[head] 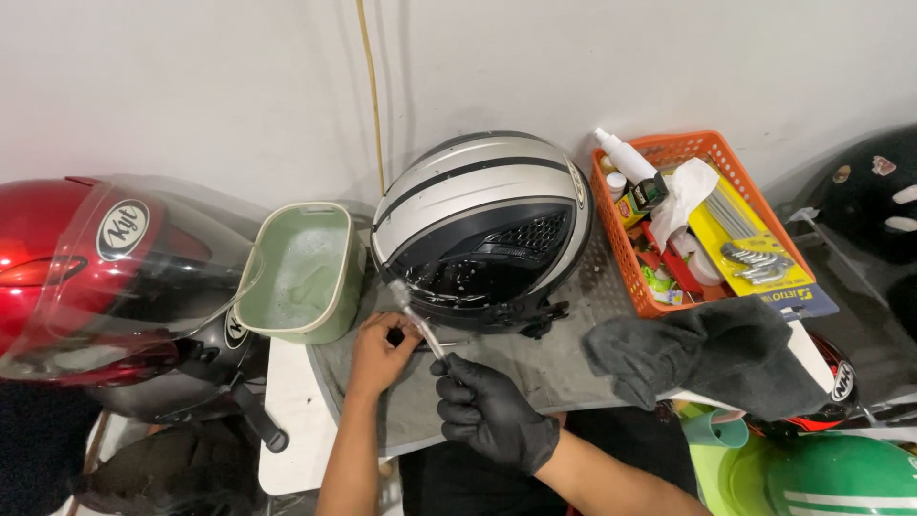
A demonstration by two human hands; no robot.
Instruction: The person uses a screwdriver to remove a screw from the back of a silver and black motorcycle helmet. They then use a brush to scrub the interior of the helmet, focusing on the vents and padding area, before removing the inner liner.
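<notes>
**Two hands on a brush at the silver helmet**

The right hand point(492, 413), in a black glove, is closed around the lower end of a thin, clear-handled brush point(417, 320). The brush slants up and left, and its head lies against the lower front edge of the silver helmet point(482, 225). The bare left hand point(382, 352) is curled with its fingertips on the brush handle, just below the helmet's rim.

The helmet sits on a grey mat point(535, 368) on the white table point(291, 420), close to the wall, with its dark front turned toward the person. Wet specks show on that dark part.

Just left of the helmet stands a pale green tub point(339, 320) with foamy water inside. Further left lies a red helmet point(57, 258) with a clear visor. To the right, an orange basket point(621, 253) holds bottles, a white cloth and metal tools. A dark grey cloth point(712, 358) lies crumpled in front of the basket, on the mat's right end.
</notes>
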